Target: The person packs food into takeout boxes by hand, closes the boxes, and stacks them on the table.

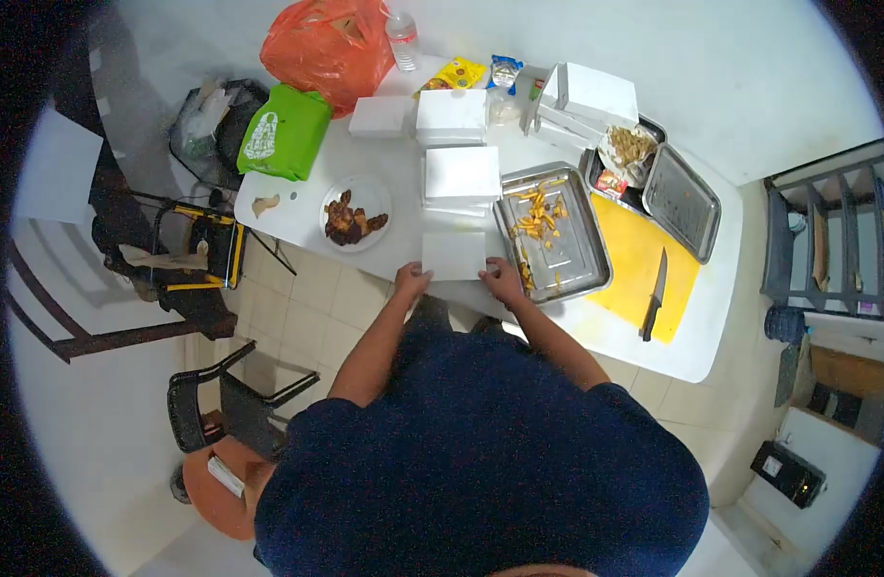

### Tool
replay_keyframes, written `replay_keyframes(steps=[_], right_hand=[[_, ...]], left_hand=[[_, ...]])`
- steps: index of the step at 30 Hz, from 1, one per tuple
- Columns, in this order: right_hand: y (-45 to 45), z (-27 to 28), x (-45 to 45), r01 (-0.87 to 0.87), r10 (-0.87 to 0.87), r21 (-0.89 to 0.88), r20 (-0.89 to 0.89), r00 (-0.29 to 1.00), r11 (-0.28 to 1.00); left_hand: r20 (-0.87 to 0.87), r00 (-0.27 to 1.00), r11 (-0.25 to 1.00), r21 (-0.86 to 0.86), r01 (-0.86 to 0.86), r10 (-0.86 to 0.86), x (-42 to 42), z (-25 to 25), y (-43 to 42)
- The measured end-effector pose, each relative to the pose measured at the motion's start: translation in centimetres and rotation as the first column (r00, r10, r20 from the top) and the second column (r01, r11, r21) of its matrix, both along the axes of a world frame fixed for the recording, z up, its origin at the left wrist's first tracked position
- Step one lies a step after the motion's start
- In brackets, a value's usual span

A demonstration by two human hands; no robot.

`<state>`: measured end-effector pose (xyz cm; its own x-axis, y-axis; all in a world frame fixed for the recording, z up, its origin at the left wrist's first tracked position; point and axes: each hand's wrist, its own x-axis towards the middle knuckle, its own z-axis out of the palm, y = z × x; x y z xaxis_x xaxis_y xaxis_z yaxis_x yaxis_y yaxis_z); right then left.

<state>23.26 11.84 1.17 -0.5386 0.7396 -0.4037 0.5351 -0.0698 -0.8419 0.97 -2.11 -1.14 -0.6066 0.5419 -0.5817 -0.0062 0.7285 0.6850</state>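
Box (454, 256), smooth, white, squarish, between hands (412, 280) (502, 282)

Two hands (413, 280); one knife (656, 299); one bottle (403, 41).

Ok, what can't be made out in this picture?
White box between left hand and right hand: inside, head view, hidden by its top.
Orange bag: exact contents, head view, obscured by its plastic.
Bottle: label wording, head view, too small.
Yellow packet: wording, head view, too small.
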Motion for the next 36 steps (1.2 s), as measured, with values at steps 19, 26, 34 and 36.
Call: replay_keyframes(steps=[19, 26, 34, 36], right_hand=[[-1.0, -1.0, -0.1, -0.034, 0.023, 0.135, 0.085, 0.996, 0.99], [-4.9, 2.7, -6.2, 0.164, -0.183, -0.234, -0.061, 0.981, 0.958], [-7.5, 7.6, -18.0, 0.202, -0.307, -0.37, -0.252, 0.918, 0.907], [-6.8, 7.6, -21.0, 0.211, -0.342, -0.403, -0.288, 0.894, 0.89]], left_hand=[[-0.071, 0.805, 0.809, -0.06, 0.585, -0.588, -3.3, 5.0, 2.4], [0.06, 0.659, 0.661, 0.115, 0.742, -0.75, -12.2, 6.8, 2.1], [-0.278, 0.712, 0.695, 0.174, 0.697, -0.645, -23.1, 6.9, -0.2], [-0.334, 0.749, 0.714, 0.246, 0.655, -0.572, -25.6, 7.8, -0.1]])
